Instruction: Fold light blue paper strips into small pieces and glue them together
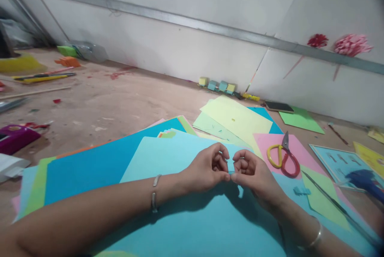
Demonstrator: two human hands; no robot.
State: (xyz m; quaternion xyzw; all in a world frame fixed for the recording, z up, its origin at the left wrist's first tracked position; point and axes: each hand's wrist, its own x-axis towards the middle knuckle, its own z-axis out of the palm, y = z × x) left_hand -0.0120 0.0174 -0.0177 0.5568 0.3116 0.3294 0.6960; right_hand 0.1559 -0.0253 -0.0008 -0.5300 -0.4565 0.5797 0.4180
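My left hand (211, 167) and my right hand (253, 175) meet above a large light blue sheet (186, 225). Between their fingertips is a small piece of light blue paper (231, 166), gripped from both sides. A narrow bit of the same colour hangs just below my right fingers. To the right, scissors (285, 159) with one yellow and one red handle lie on a pink sheet (264, 141). A small folded blue paper piece (301, 191) rests near my right wrist. My curled fingers partly hide the held piece.
Stacked coloured paper (90, 169) spreads to the left. Small yellow and blue paper blocks (212, 85) line the wall. At right are a phone (279, 107), long tweezers-like metal tool (330, 201) and a dark blue glue gun (364, 181). A purple object (18, 137) sits far left.
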